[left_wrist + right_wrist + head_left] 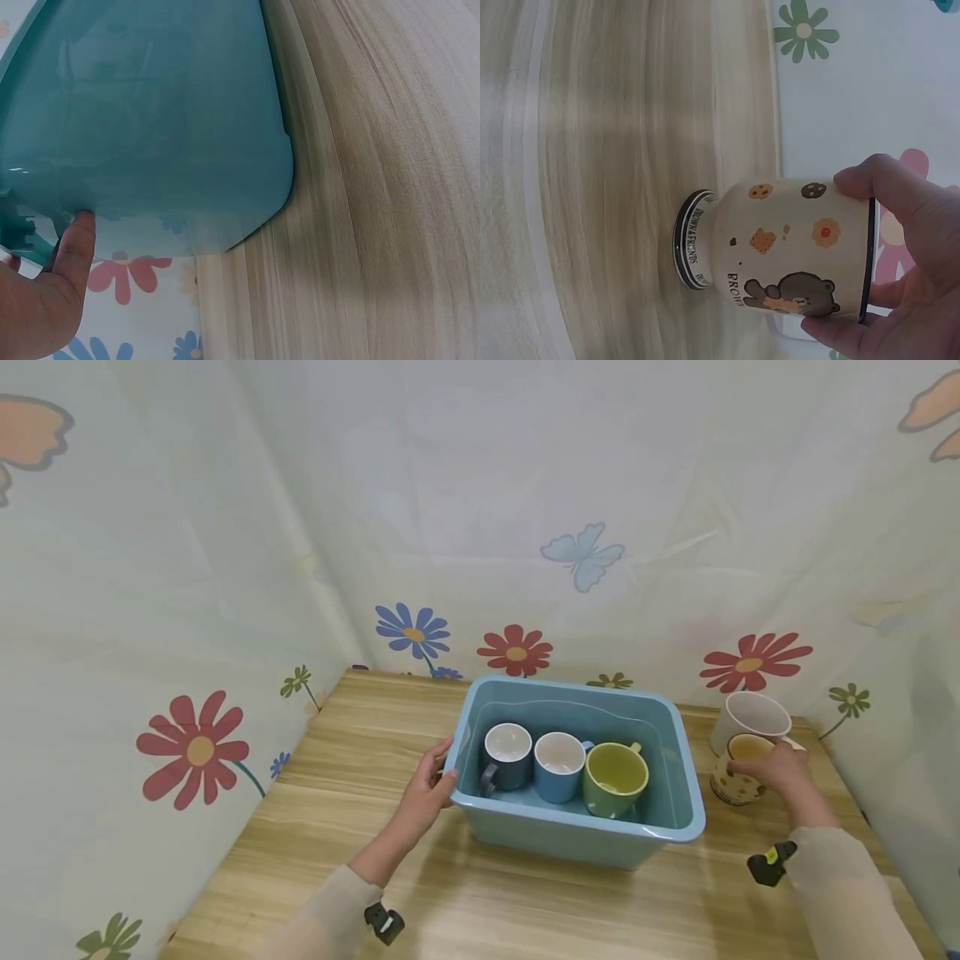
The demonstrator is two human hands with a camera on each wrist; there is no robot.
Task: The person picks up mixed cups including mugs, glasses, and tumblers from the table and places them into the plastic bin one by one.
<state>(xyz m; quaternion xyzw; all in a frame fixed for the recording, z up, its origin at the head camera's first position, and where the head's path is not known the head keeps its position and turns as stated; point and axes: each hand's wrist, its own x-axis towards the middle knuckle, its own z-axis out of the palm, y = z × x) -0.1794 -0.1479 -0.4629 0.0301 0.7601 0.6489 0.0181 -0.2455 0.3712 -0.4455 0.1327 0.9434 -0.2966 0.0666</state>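
My left hand (426, 789) grips the left end of a light blue plastic tub (570, 839), its thumb against the outer wall in the left wrist view. Inside stand three mugs in a row: a dark blue mug (508, 767), a light blue mug (557, 781) and a green mug (611, 797). Right of the tub, my right hand (776, 772) holds a cream cup (787, 247) by its rim, thumb and fingers on opposite sides. Brown bear and cookie prints decorate this cup. Whether its base touches the table cannot be told.
A larger white mug (750, 714) stands just behind the cream cup. The wooden table (360, 727) meets a cloth backdrop (450, 527) printed with flowers and butterflies at its back and sides.
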